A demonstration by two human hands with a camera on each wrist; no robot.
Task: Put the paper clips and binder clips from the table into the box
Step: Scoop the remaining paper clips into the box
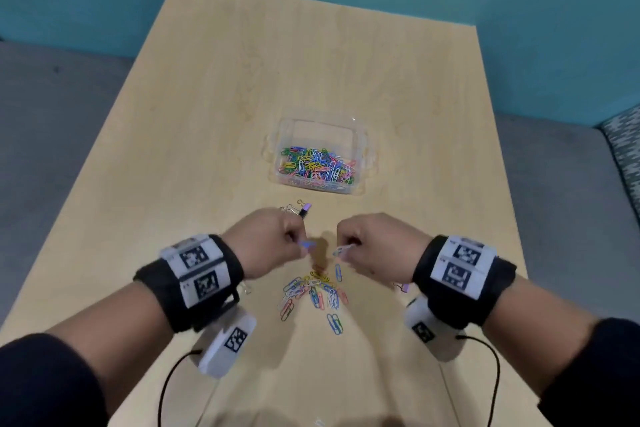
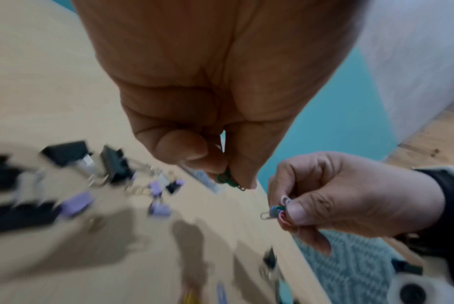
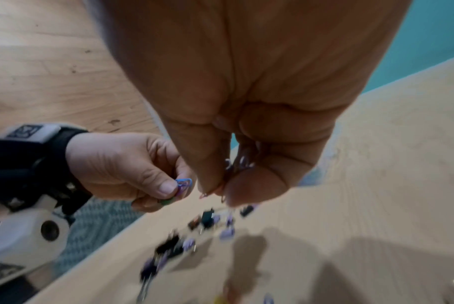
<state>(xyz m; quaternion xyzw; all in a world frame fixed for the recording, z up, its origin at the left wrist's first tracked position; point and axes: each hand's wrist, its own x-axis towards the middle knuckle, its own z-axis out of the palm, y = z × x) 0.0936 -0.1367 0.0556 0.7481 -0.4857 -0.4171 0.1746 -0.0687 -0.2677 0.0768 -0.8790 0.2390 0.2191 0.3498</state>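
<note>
Head view: both hands hover over the table (image 1: 207, 114) near its front edge, each pinching a few paper clips. Left hand (image 1: 268, 241) has thumb and forefinger closed on a small bunch (image 1: 306, 245); right hand (image 1: 375, 243) pinches its own (image 1: 343, 250), which points toward the left hand. A loose pile (image 1: 313, 295) lies flat on the table between the wrists, long axes fanned in all directions. Binder clips (image 1: 298, 211) sit just beyond the left knuckles; the wrist views show more of them, blurred, so the count is unclear. The clear box (image 1: 367, 149), mid-table, already holds many clips.

Handling, judged: paper clips are light, stiff, slick wire and tend to snag together, so a fingertip pinch across the short axis, or a scoop of several, suits. Binder clips are heavier and springy; best held by the body, not the wire handles.
</note>
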